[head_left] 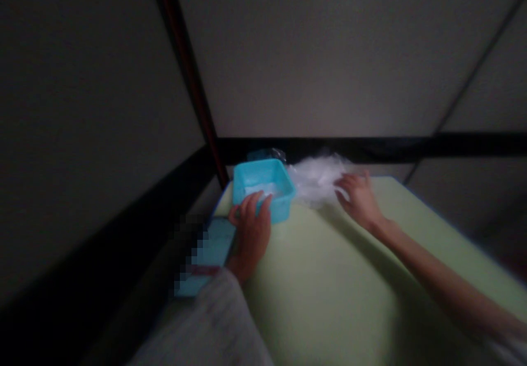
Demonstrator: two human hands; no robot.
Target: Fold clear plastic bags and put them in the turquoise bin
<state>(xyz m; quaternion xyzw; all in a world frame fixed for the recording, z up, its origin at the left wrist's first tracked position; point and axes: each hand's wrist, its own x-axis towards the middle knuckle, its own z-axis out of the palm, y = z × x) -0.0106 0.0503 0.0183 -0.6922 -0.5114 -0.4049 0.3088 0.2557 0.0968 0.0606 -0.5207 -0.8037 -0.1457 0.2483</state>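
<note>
A turquoise plastic tub [263, 176] stands at the far end of a pale green table [329, 289]. My left hand [250, 231] has its fingers hooked over the tub's near rim, holding it. Something white lies inside the tub. To the right of the tub lies a heap of clear crumpled plastic bags [317, 176]. My right hand [360, 198] rests against the right side of that heap, fingers curled into the plastic. The picture is dim and blurred.
A light blue flat object [214, 248] lies at the table's left edge, partly pixelated. Another clear-wrapped item [267, 153] sits behind the tub. Grey partition walls with a dark rail and a red-black post [193, 80] close in the table.
</note>
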